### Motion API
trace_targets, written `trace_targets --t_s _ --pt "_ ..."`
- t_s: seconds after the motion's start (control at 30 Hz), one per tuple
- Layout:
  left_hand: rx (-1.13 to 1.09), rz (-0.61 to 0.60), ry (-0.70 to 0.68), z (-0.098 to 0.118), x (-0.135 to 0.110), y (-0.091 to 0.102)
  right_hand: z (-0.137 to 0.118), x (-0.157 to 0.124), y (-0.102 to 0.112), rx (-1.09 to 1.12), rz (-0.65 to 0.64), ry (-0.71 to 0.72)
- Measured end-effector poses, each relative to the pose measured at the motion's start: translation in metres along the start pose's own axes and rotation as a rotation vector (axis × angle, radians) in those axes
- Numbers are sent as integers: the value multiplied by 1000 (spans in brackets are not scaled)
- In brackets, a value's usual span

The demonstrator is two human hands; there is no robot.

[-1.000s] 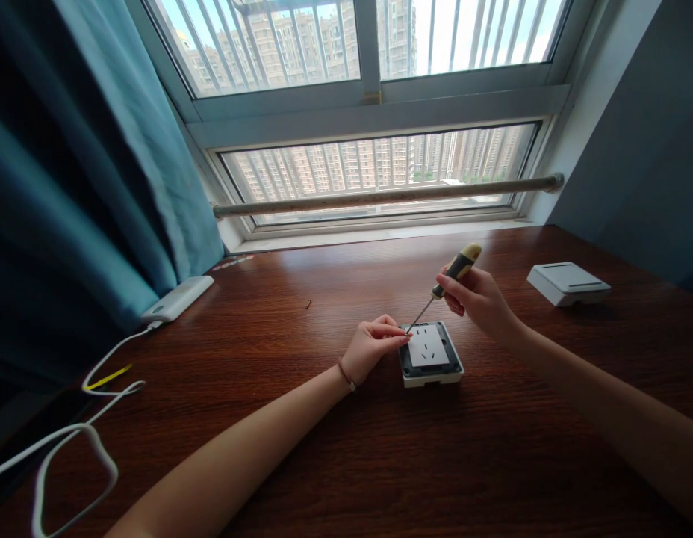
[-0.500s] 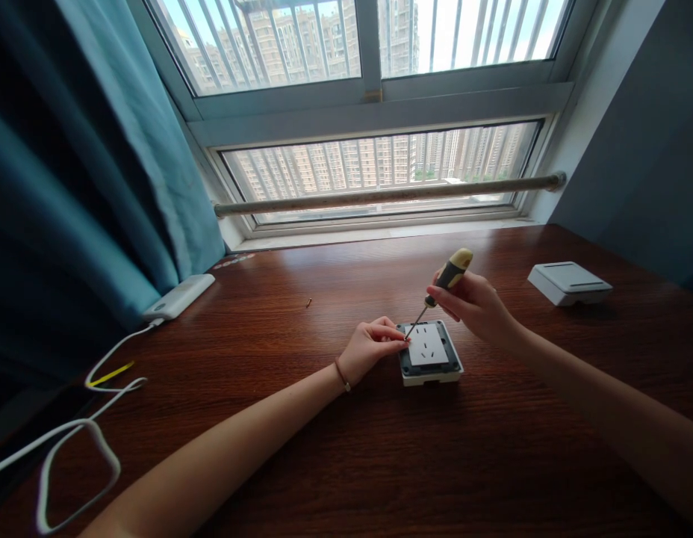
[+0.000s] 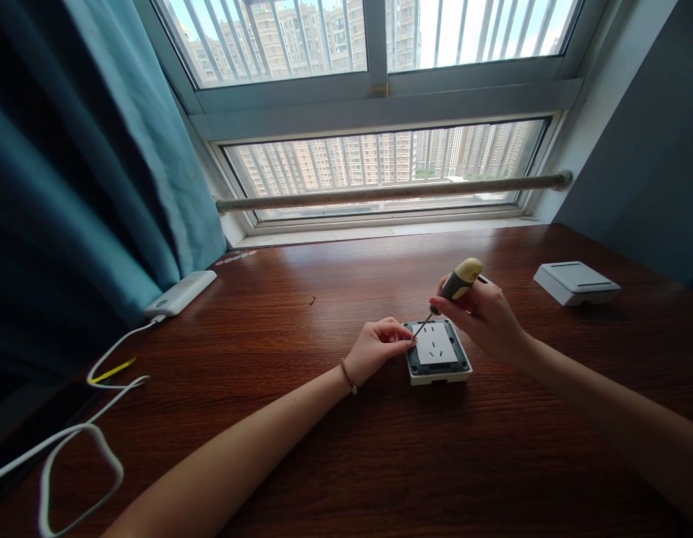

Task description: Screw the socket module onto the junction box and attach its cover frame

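Socket unit (image 3: 437, 351) on tabletop (image 3: 380, 463), right of frame centre, lower half. Right hand (image 3: 486, 312): grip closed round screwdriver (image 3: 461, 279), tip at socket's upper-left edge. Left hand (image 3: 381, 344) there too, grip narrow, can't tell on what. White box (image 3: 577, 284) mid-right.

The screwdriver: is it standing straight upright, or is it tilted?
Tilted: the screwdriver slants, its handle up in the right hand, its tip lower and further left, by the left hand at the socket.
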State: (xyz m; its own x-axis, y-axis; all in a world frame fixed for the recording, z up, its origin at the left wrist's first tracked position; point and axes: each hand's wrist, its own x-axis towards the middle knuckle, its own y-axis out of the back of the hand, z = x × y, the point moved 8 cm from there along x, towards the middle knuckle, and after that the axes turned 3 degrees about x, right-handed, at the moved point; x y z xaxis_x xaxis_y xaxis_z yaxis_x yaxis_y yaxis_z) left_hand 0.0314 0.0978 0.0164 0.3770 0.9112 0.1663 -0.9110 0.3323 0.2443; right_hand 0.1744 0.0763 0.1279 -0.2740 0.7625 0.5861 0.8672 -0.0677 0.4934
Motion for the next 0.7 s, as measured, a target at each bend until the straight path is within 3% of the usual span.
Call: trace_targets --t_s 0.27,0.4,0.57,0.7 --pt "65 -18 -1 4 -3 0 -1 -2 -1 -24 25 4" --pt "160 24 -90 13 -8 2 0 -3 -5 -41 8 16" --pt "199 -109 -143 11 -11 -13 3 -4 -9 -33 -16 1" --pt "227 -143 -131 9 -11 -17 -3 -3 -6 -88 4 30"
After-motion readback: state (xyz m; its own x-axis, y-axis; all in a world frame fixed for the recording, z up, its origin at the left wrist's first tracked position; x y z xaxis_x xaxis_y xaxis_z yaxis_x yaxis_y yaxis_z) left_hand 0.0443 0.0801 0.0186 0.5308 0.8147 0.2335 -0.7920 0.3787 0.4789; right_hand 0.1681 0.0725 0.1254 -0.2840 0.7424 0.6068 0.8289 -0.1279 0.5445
